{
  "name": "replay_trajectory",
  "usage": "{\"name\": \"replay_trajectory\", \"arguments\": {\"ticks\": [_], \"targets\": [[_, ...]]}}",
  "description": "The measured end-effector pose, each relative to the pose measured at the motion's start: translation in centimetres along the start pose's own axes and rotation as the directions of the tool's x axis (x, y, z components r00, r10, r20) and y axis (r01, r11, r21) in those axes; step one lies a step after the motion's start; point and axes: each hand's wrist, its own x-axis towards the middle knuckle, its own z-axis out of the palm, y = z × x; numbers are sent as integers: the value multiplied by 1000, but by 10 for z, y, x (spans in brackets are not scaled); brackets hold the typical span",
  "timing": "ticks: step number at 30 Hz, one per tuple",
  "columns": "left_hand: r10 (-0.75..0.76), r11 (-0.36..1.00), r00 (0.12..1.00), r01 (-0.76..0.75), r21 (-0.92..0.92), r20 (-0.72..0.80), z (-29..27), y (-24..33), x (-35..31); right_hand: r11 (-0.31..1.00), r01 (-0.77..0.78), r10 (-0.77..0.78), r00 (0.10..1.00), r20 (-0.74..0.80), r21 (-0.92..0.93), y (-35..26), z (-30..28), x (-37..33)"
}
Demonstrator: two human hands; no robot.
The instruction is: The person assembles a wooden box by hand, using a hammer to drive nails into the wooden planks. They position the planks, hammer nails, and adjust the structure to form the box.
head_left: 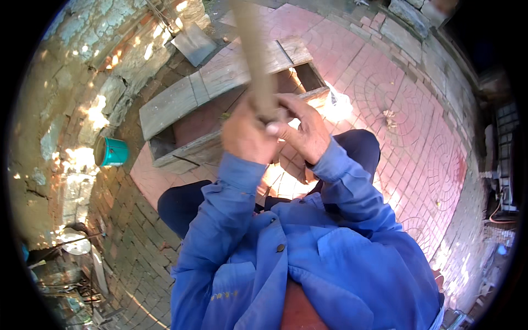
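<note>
A pale wooden pole rises from between my hands toward the top of the view, smeared by motion. My left hand is closed around its lower part. At the pole's bottom end, my right hand has its thumb and bent fingers closed against the wood; the exact contact is partly hidden. Just beyond both hands lies a long, weathered wooden box frame, with a wide grey plank along its far side and openings in its top.
A teal can stands left of the box by the rough stone wall. A flat grey slab lies behind the box. Pink paving spreads to the right. Scrap wood and a white container sit at the lower left.
</note>
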Motion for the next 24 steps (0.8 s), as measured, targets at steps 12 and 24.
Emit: {"name": "replay_trajectory", "arguments": {"ticks": [12,24], "targets": [[-433,892,739,434,126,517,118,-258,-152,953,-298,286,800,-527,65,85,-144,17],[-733,417,344,909,-12,587,139,-291,-168,909,-411,351,681,-642,61,123,-192,40]]}}
